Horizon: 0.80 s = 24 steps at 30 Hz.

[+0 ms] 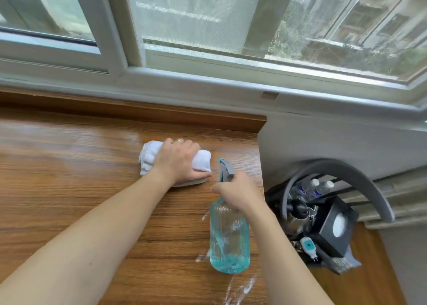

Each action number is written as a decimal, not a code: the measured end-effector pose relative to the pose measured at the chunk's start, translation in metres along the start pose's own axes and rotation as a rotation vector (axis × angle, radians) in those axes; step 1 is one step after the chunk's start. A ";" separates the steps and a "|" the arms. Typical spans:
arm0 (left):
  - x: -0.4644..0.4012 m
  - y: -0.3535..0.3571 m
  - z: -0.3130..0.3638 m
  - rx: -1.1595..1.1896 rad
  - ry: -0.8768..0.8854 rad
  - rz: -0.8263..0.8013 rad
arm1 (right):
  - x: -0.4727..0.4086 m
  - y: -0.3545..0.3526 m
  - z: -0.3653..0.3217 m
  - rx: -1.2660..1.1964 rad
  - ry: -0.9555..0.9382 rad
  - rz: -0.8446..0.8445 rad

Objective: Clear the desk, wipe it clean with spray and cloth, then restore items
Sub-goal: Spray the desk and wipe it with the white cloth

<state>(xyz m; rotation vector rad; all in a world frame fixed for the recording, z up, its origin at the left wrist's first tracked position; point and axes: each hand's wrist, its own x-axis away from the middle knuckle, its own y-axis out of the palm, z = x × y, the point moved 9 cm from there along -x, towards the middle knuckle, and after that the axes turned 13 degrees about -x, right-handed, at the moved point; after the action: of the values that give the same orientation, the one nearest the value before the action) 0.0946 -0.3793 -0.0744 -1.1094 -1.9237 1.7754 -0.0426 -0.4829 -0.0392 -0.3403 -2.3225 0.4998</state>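
A folded white cloth lies on the wooden desk near its far right corner. My left hand lies on top of the cloth, fingers curled over its far edge and thumb tucked along its near side. A clear teal spray bottle with a grey trigger head is held above the desk's right edge. My right hand grips its neck just below the trigger. Wet streaks show on the wood below the bottle.
A window with a white frame runs behind the desk. To the right, lower down, a grey curved chair holds two water bottles, a kettle, a black tissue box and a small white plug-in device.
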 end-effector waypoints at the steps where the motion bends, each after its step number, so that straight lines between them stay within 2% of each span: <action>1: -0.007 0.001 -0.002 -0.003 0.007 0.010 | -0.001 -0.001 0.001 -0.002 0.002 0.002; 8: -0.060 0.016 -0.013 -0.059 0.024 -0.097 | 0.003 -0.007 0.012 -0.011 -0.014 0.010; 11: -0.064 0.017 -0.014 -0.053 0.030 -0.087 | 0.006 -0.008 0.019 -0.006 -0.005 0.023; 18: -0.054 0.005 -0.007 -0.086 -0.049 -0.146 | 0.027 -0.014 0.027 0.003 -0.005 0.056; 24: -0.004 -0.013 0.027 -0.032 -0.052 -0.083 | 0.037 -0.021 0.037 0.003 0.032 0.064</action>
<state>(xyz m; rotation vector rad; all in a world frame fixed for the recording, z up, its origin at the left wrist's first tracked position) 0.0750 -0.4004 -0.0659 -0.9872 -2.0052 1.7515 -0.0970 -0.4965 -0.0322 -0.4190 -2.2854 0.5258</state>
